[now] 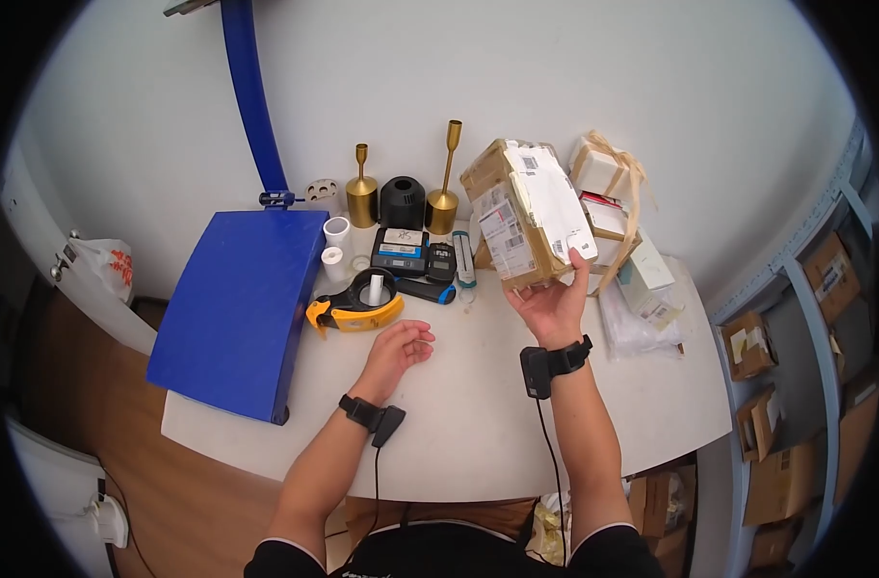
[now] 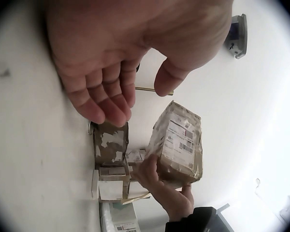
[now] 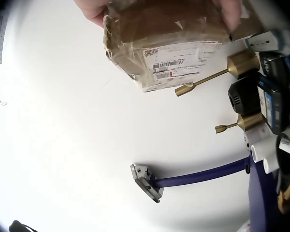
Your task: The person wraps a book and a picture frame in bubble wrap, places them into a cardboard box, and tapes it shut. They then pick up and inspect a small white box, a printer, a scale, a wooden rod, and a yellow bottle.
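My right hand (image 1: 555,306) holds a taped cardboard box (image 1: 505,226) up at the back right of the table, tilted, its thumb on the white-covered side. Printed shipping labels show on the box (image 2: 181,137) in the left wrist view. From the right wrist, fingertips (image 3: 230,14) show at both ends of the box (image 3: 159,29). My left hand (image 1: 397,354) holds nothing; its fingers are loosely bent, just in front of a yellow-and-black tape dispenser (image 1: 357,313).
A blue platform scale (image 1: 237,308) stands at the left. Behind the dispenser are paper rolls (image 1: 335,231), a small black device (image 1: 401,252) and brass candlesticks (image 1: 442,207). More boxes (image 1: 649,279) and clear plastic wrap (image 1: 627,332) lie at the right, beside a shelf (image 1: 796,289) of cartons.
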Motion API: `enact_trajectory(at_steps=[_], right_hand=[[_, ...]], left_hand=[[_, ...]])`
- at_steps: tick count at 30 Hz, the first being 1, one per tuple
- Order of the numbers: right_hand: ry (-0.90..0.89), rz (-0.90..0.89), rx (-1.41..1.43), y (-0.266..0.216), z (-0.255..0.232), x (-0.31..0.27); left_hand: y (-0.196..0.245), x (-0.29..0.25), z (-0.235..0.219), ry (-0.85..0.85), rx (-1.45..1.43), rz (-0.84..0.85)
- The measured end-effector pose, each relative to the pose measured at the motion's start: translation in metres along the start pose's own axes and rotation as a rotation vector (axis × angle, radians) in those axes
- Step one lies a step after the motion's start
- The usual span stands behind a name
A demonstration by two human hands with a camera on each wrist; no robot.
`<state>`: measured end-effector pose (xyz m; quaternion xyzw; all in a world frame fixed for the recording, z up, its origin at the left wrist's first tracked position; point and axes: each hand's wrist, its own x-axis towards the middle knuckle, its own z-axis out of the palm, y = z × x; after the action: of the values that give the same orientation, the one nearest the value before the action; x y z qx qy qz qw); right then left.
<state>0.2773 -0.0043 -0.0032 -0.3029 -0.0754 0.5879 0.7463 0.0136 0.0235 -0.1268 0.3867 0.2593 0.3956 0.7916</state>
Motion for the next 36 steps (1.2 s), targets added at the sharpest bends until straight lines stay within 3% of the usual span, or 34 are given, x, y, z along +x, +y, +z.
enact_trajectory(at_steps=[8, 13, 15, 16, 25, 29, 34, 36], right_hand=[[-0.279, 0.058, -0.193, 0.012, -0.054, -0.040], [-0.202, 0.056, -0.279, 0.028, -0.124, -0.017], [-0.216, 0.047, -0.358, 0.029, -0.135, -0.012], [-0.219, 0.048, -0.297, 0.030, -0.140, -0.009], [-0.339, -0.002, -0.194, 0.028, -0.142, -0.022], [-0.434, -0.128, -0.210, 0.026, -0.102, -0.036], [-0.364, -0.119, -0.337, 0.022, -0.146, -0.028], [-0.356, -0.142, -0.382, 0.021, -0.141, -0.030]], left_hand=[[0.010, -0.009, 0.014, -0.026, 0.105, 0.082], [0.011, -0.017, 0.021, -0.075, 0.002, 0.199], [0.011, -0.019, 0.022, -0.111, 0.239, 0.336], [0.013, -0.022, 0.022, -0.139, 0.226, 0.313], [0.018, -0.029, 0.029, -0.154, 0.452, 0.355], [0.036, -0.033, 0.034, -0.202, 0.504, 0.273], [0.035, -0.029, 0.029, -0.220, 0.642, 0.261], [0.035, -0.030, 0.027, -0.204, 0.665, 0.271]])
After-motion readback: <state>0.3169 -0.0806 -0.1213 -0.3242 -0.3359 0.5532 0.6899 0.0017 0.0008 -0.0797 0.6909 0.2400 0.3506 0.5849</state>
